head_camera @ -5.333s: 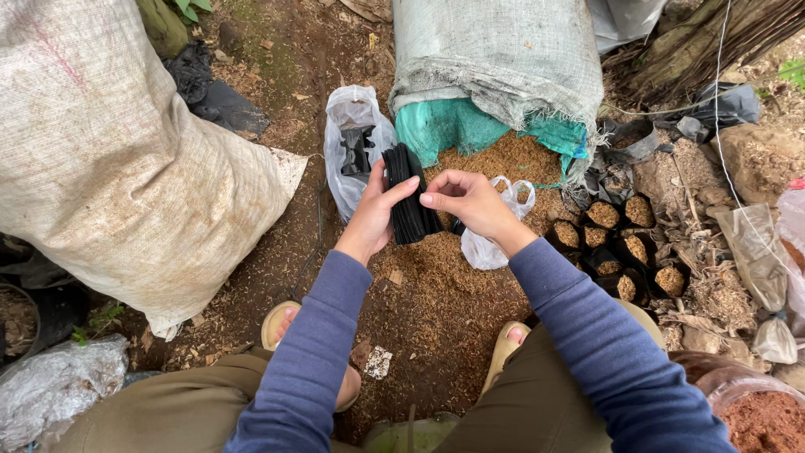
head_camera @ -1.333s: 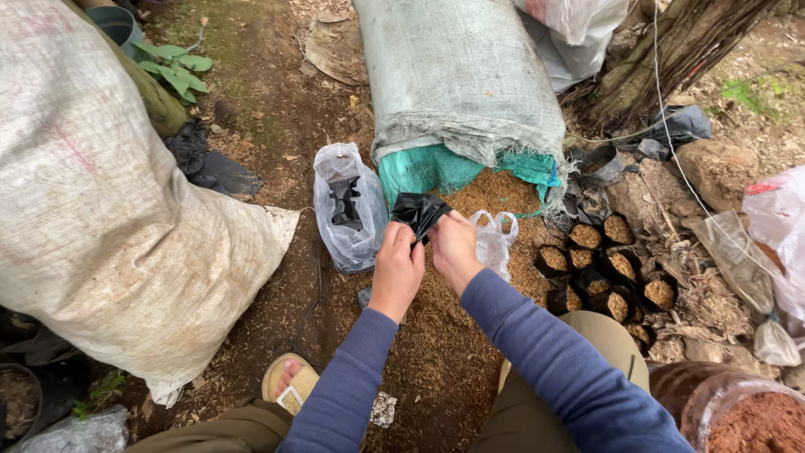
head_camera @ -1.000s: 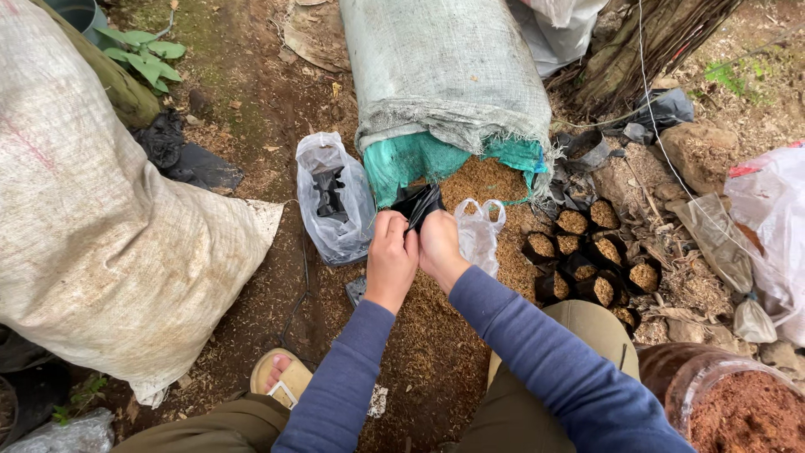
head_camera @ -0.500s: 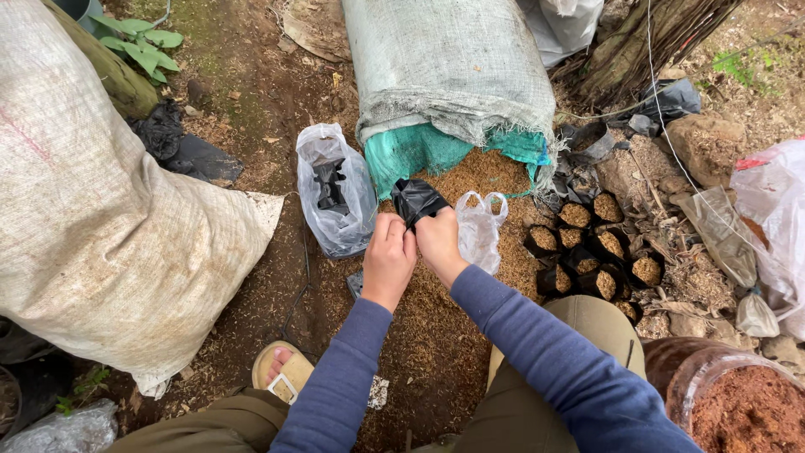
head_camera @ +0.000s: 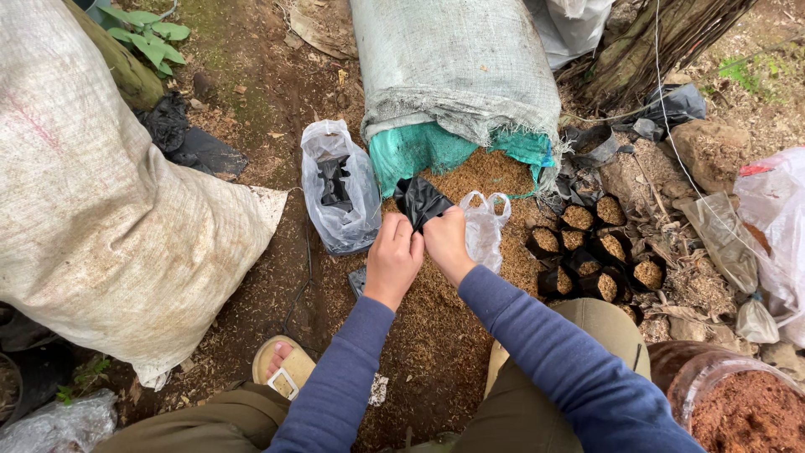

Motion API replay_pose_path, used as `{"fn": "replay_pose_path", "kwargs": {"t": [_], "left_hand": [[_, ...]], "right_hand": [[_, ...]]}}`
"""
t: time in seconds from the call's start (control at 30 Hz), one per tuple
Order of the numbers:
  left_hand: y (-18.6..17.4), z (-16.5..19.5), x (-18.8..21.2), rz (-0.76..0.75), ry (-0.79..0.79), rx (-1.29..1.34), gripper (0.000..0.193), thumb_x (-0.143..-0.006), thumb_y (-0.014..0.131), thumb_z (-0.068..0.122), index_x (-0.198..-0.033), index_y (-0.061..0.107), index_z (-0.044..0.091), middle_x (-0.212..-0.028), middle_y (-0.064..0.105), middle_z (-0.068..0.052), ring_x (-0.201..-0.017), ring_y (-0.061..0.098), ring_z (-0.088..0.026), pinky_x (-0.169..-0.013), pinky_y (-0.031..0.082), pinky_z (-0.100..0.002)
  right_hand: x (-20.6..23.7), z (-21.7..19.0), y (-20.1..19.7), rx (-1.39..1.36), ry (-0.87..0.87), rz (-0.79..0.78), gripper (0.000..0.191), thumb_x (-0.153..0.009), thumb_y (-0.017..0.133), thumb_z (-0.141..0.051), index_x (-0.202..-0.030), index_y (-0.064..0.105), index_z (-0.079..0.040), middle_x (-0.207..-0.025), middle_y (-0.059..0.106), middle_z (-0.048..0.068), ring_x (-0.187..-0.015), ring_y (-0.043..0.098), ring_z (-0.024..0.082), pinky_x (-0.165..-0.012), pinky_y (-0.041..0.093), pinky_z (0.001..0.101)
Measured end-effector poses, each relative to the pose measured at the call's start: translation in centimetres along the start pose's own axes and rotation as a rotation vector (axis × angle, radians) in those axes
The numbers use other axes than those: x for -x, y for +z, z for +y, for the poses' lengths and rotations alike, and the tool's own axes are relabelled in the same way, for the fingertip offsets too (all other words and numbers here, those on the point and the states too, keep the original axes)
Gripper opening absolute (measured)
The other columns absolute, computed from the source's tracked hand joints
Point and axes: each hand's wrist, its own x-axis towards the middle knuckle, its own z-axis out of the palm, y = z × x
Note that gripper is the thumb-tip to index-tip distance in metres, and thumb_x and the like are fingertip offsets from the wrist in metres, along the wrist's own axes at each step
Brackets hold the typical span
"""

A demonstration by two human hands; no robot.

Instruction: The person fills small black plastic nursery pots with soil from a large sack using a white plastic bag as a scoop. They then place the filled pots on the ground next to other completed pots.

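A small black plastic bag (head_camera: 419,200) is pinched between both my hands above a spill of brown husk (head_camera: 470,180). My left hand (head_camera: 392,258) grips its lower left edge, my right hand (head_camera: 446,242) its right edge, the two hands touching. The husk pours from the open end of a grey-and-teal woven sack (head_camera: 457,80) lying ahead. A clear plastic bag holding more black bags (head_camera: 340,189) stands just left of my hands. A second, small clear bag (head_camera: 486,226) lies right of my hands.
Several filled black nursery bags (head_camera: 591,252) stand in a cluster to the right. A big whitish sack (head_camera: 101,218) fills the left. A jar of reddish soil (head_camera: 742,407) sits at lower right. A tree base (head_camera: 654,42) and stones are at upper right.
Earlier I held a folded stack of black bags. Now the hands are closer together and a single black bag is being pulled apart between them; the view has shifted slightly.
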Motion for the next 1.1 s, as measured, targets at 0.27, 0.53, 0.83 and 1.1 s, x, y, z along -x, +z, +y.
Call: {"fn": "replay_pose_path", "kwargs": {"t": [0.27, 0.53, 0.83, 1.1], "left_hand": [[0.2, 0.1, 0.2, 0.008, 0.030, -0.001, 0.015, -0.087, 0.068, -0.001, -0.098, 0.059, -0.003, -0.104, 0.058, -0.015, -0.093, 0.065, -0.034, -0.080, 0.055, -0.041], [0.4, -0.5, 0.7, 0.021, 0.041, -0.024, 0.014, -0.087, 0.069, -0.001, -0.097, 0.059, -0.003, -0.103, 0.059, -0.015, -0.090, 0.065, -0.033, -0.078, 0.056, -0.041], [1.3, 0.2, 1.6, -0.003, 0.094, -0.007, 0.011, -0.088, 0.069, -0.001, -0.094, 0.060, -0.003, -0.101, 0.059, -0.013, -0.089, 0.066, -0.030, -0.078, 0.057, -0.039], [0.7, -2.9, 0.5, 0.083, -0.502, 0.421, 0.005, -0.097, 0.067, 0.007, -0.095, 0.064, 0.003, -0.107, 0.062, -0.007, -0.084, 0.065, -0.018, -0.070, 0.056, -0.028]], "right_hand": [[-1.4, 1.8, 0.1, -0.244, 0.065, -0.156, 0.022, -0.095, 0.051, -0.002, -0.097, 0.071, 0.005, -0.091, 0.072, 0.004, -0.077, 0.063, 0.011, -0.067, 0.053, 0.0298], [-1.8, 2.6, -0.4, -0.332, 0.211, -0.155, 0.026, -0.087, 0.046, 0.004, -0.096, 0.071, 0.003, -0.093, 0.072, 0.008, -0.075, 0.064, 0.014, -0.065, 0.053, 0.0314], [-0.6, 3.4, -1.1, -0.170, 0.003, 0.029, 0.012, -0.093, 0.063, 0.000, -0.089, 0.074, 0.003, -0.083, 0.071, 0.001, -0.069, 0.058, 0.007, -0.059, 0.049, 0.0264], [-0.9, 4.9, -2.8, -0.069, 0.005, -0.191, 0.015, -0.093, 0.070, -0.004, -0.106, 0.075, 0.002, -0.093, 0.075, 0.000, -0.077, 0.063, 0.006, -0.068, 0.052, 0.0244]]}}
